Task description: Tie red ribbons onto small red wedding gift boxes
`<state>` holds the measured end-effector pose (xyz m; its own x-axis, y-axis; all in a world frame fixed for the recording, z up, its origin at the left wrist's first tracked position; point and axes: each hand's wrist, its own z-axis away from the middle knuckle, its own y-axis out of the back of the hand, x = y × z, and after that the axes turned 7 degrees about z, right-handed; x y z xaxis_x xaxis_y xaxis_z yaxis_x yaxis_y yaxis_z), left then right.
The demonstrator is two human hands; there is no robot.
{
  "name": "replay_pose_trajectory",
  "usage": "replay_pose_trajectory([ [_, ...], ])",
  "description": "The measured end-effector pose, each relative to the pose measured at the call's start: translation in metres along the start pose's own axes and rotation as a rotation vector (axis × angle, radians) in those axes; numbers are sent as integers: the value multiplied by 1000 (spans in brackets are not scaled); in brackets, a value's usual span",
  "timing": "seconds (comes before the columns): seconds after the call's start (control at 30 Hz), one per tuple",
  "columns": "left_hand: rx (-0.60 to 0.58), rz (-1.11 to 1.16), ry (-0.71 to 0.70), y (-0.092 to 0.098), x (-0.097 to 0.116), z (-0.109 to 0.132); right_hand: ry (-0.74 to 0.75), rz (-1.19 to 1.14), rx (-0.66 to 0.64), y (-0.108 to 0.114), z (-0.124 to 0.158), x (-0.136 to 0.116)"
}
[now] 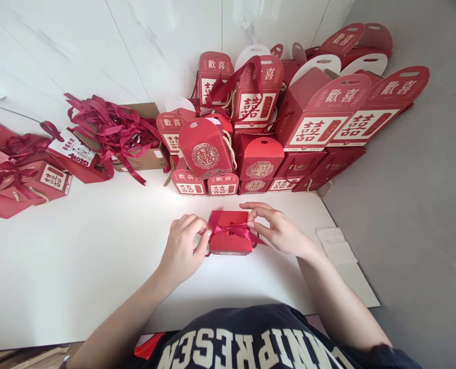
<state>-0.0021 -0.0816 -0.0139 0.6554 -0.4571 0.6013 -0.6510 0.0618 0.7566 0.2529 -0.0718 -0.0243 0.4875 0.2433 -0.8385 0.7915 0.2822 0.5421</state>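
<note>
A small red box [231, 245] lies on the white table [108, 266] in front of me, with a dark pink ribbon [233, 229] tied in a bow across its top. My left hand [187, 245] is at the box's left side, thumb and index finger pinched on a ribbon end that rises beside the box. At the right side, my right hand [272, 225] pinches the bow's right part between thumb and index finger, its other fingers partly stretched. One ribbon tail passes below my right hand.
Stacked red gift boxes [260, 159] stand behind, up to the right wall. An open cardboard box [145, 160] full of ribbons [116, 125] is at the back left. More ribboned boxes [39, 179] lie far left. White paper [333, 245] lies at the right edge.
</note>
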Motion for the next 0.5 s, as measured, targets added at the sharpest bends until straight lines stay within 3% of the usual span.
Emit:
replay_pose_trajectory([
  [0.13, 49, -70, -10, -3, -1, -1, 7, 54, 0, -1, 3, 1],
  [0.27, -9, 17, 8, -4, 0, -7, -10, 1, 24, -2, 1, 2],
  [0.5, -75, 133, -26, -6, 7, -11, 105, 21, -14, -6, -3, -1],
])
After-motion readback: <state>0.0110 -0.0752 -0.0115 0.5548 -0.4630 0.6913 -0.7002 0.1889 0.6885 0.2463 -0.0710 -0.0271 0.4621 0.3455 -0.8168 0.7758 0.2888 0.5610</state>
